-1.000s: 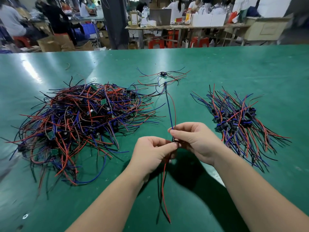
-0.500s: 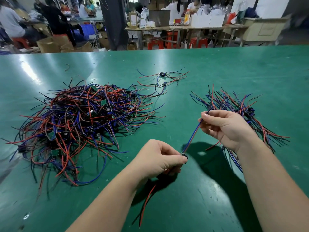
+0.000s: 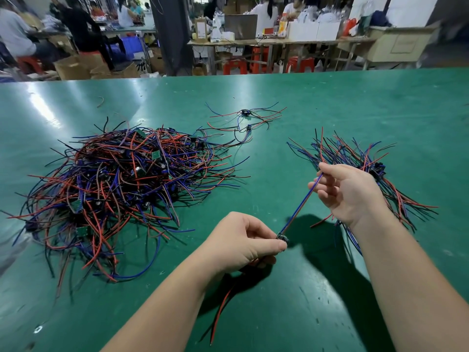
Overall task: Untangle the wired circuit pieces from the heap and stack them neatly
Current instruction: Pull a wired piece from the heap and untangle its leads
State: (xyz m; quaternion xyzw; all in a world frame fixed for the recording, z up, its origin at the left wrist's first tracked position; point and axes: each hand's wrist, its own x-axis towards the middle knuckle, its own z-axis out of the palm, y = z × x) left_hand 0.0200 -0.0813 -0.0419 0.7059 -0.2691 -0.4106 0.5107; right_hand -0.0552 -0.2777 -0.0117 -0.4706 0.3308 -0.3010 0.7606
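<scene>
One wired circuit piece (image 3: 282, 237) is stretched between my hands above the green table (image 3: 330, 102). My left hand (image 3: 243, 242) pinches its small board, and red and black wires hang below that hand. My right hand (image 3: 347, 191) pinches the far end of its blue and red wires, drawn taut. A big tangled heap (image 3: 121, 189) of red, blue and black wired pieces lies to the left. The neat stack (image 3: 360, 158) of sorted pieces lies to the right, partly hidden behind my right hand.
Two loose wired pieces (image 3: 245, 118) lie apart at the middle back of the table. A short wire scrap (image 3: 101, 101) sits at the back left. Beyond the table's far edge are other workbenches, red stools, boxes and seated people.
A second ago both hands held the piece close together at the centre. My right hand has since slid out along the blue and red wires to the right, pulling them straight and free of the loose pieces.
</scene>
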